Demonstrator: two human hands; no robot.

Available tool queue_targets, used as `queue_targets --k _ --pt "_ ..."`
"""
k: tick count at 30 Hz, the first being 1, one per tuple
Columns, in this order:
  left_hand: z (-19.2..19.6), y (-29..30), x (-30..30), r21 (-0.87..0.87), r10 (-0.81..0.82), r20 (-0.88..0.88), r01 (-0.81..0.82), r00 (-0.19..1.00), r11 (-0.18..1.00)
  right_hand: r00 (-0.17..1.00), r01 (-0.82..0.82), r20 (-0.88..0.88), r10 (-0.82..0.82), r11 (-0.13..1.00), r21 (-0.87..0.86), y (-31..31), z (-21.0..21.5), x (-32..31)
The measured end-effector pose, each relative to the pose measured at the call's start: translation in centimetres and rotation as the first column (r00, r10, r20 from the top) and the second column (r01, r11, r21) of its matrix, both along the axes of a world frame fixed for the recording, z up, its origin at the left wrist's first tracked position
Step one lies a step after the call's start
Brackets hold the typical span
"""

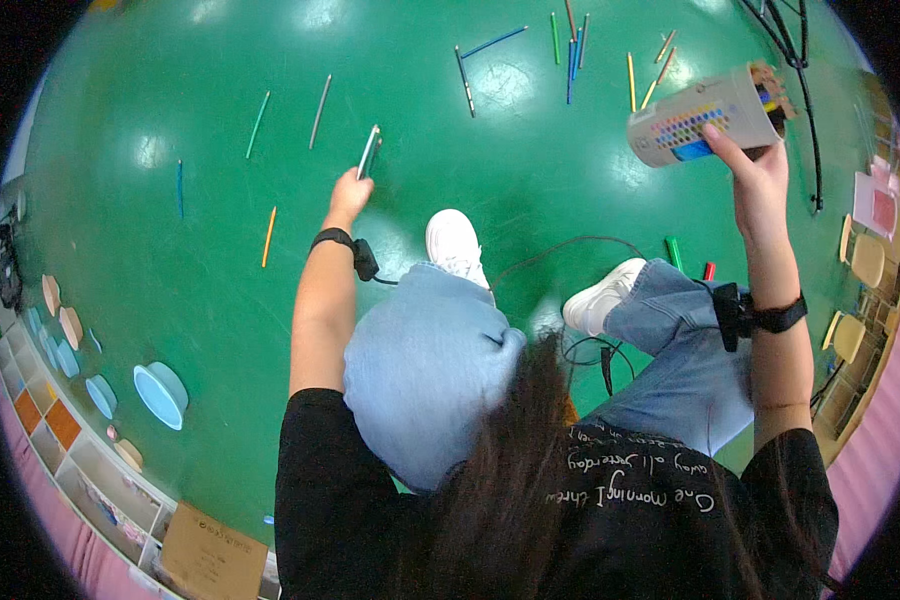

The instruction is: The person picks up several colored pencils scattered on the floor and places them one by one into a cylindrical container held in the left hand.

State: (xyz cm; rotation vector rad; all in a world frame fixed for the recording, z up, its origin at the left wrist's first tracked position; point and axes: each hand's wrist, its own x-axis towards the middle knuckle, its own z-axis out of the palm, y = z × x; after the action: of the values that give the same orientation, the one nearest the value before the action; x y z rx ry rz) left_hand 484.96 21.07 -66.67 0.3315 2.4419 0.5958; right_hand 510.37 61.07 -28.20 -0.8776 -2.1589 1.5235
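My left hand (351,190) is closed around a small bunch of colored pencils (369,152), their tips pointing away from me. Up on the right, my right hand (760,175) grips a light cylindrical pencil tin (682,118) with rows of colored dots on its side. The tin lies tilted on its side in the hand, its open end toward the right, and a few dark and yellow things show inside. Loose colored pencils lie scattered on the green floor: a grey one (320,112) and a green one (258,125) are near my left hand, an orange one (269,237) closer in.
More pencils, such as a blue one (494,42) and a yellow one (631,82), lie farther off. Green (675,253) and red (709,271) sticks rest by my leg. A black stand (813,120) is at the right, a blue basin (161,395) at the left, and a cable (560,248) crosses the floor.
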Motion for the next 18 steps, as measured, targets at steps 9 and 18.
queue_targets --k 9,18 --pt "26.0 12.3 -11.2 0.499 0.083 -0.297 0.08 0.951 0.863 0.933 -0.22 -0.289 0.213 0.975 0.006 -3.2 7.2 1.7" --pt "52.7 25.1 6.4 0.993 -0.375 0.04 0.006 0.926 0.121 0.916 -0.252 -0.332 0.227 0.967 -0.035 -3.8 7.2 3.0"
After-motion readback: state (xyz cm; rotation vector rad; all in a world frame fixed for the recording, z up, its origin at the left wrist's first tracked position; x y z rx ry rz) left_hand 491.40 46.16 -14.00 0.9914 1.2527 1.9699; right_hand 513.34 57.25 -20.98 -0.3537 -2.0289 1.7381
